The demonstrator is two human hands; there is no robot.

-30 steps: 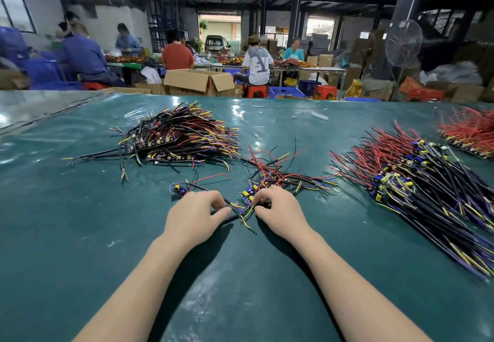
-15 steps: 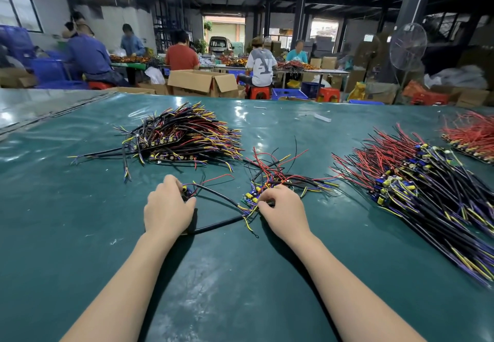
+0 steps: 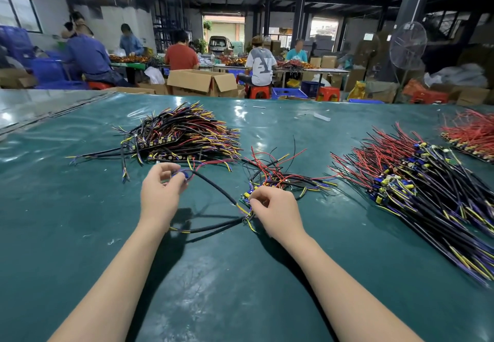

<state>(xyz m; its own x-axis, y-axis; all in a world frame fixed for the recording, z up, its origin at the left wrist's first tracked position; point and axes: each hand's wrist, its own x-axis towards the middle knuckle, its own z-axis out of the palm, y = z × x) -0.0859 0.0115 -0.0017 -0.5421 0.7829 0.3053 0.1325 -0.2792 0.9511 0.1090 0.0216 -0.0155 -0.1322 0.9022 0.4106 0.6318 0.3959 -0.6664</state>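
My left hand [image 3: 160, 192] is lifted a little off the green table [image 3: 80, 221] and pinches the component end of a black cable assembly [image 3: 213, 186], just in front of the left wire pile [image 3: 184, 135]. The black cable runs from those fingers down and right to the table. My right hand [image 3: 275, 208] rests on the table and pinches a small circuit board [image 3: 247, 196] at the near edge of a small loose bunch of red and black wires [image 3: 280, 173]. Another black cable [image 3: 211, 228] lies between my wrists.
A large heap of wired boards [image 3: 417, 189] covers the table's right side, and a red-wire bundle [image 3: 470, 135] lies at the far right. Beyond the table's far edge are cardboard boxes [image 3: 203, 82], seated people at other benches, red stools and a standing fan [image 3: 407, 45].
My left hand moved up and away toward the left pile, lifting one cable assembly off the table. My right hand stayed at the small bunch.
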